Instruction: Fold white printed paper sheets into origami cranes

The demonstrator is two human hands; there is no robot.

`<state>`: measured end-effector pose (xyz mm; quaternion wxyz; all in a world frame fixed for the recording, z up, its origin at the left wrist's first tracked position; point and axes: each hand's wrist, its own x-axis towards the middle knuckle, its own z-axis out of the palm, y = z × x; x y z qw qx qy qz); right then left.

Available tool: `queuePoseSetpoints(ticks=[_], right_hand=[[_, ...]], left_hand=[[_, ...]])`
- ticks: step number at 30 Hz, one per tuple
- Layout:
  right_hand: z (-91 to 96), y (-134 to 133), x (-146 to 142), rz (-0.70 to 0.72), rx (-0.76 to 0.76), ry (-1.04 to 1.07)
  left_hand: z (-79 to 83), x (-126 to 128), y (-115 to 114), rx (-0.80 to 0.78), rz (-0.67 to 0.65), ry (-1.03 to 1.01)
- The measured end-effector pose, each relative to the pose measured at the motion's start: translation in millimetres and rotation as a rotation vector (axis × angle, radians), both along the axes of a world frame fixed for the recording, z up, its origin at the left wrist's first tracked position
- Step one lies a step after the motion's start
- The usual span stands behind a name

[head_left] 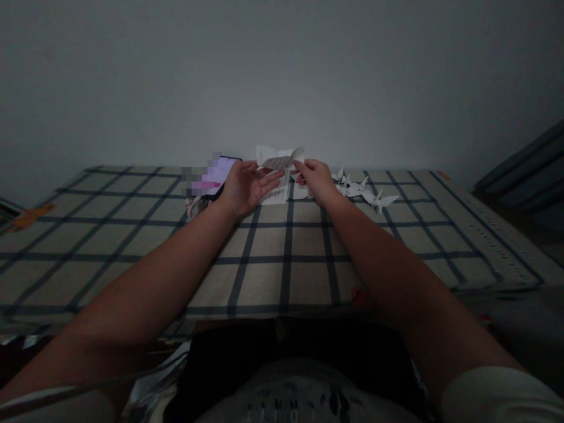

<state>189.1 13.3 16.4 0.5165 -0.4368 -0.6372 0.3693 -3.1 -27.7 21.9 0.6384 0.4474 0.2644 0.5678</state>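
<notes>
A printed white sheet of paper (pixel 277 160) is raised and bent above the far part of the table, with its top edge curling over. My right hand (pixel 316 179) pinches the sheet's right side between thumb and fingers. In front of its lower left part is my left hand (pixel 249 189), palm showing and fingers stretched toward the right; its thumb is near the left edge. Beneath the hands lies another white printed paper (pixel 275 197), and I cannot tell whether the two are joined. Several folded white paper cranes (pixel 379 201) rest right of my right hand.
A phone (pixel 222 170) with a lit screen leans left of my left hand, partly pixelated. A pale, bunched item (pixel 195 207) lies below it. The checked tablecloth (pixel 264 276) covers the table, which meets a plain wall (pixel 282 76). A dark object (pixel 529 170) stands beyond the right edge.
</notes>
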Motion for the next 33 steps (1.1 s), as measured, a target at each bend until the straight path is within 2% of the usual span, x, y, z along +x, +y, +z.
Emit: queuePoseSetpoints(ticks=[5, 11, 16, 23, 33], right_hand=[[3.0, -5, -2, 0.026, -0.007, -0.03], [-0.7, -3, -3, 0.075, 0.021, -0.108], [-3.9, -1, -3, 0.101, 0.029, -0.102], [-0.7, -2, -3, 0.084, 0.014, -0.046], [1.6, -5, -3, 0.066, 0.022, -0.039]], left_hand=[[-8.4, 6, 5, 0.001, 0.041, 0.147], [-13.9, 6, 12, -0.006, 0.204, 0.139], [-12.7, 5, 13, 0.031, 0.274, 0.121], [-16.4, 4, 15, 0.022, 0.199, 0.126], [-14.0, 5, 12, 0.026, 0.217, 0.161]])
